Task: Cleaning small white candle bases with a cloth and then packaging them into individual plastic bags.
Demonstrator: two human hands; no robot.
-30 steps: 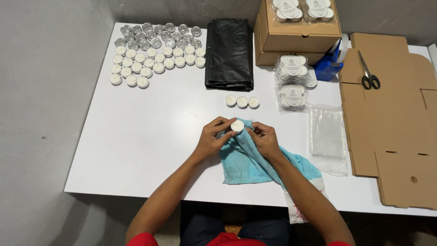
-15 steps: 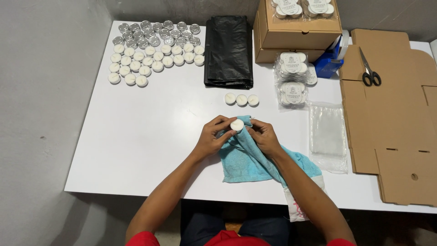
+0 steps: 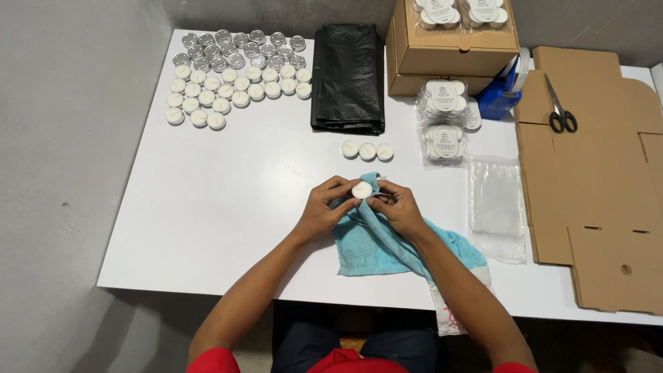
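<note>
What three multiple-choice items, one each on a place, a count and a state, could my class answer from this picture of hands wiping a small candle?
1. Where do the scissors lie?
A on flat cardboard
B on the black bag
C on the cloth

2. How many loose candles sit in the short row just above the hands?
A two
B three
C six

3. What holds the white candle?
A left hand alone
B nothing
C both hands

Answers: 1 A, they rest on the flat cardboard at the right. 2 B, three side by side. 3 C, left hand and right hand pinch it over the blue cloth.
</note>
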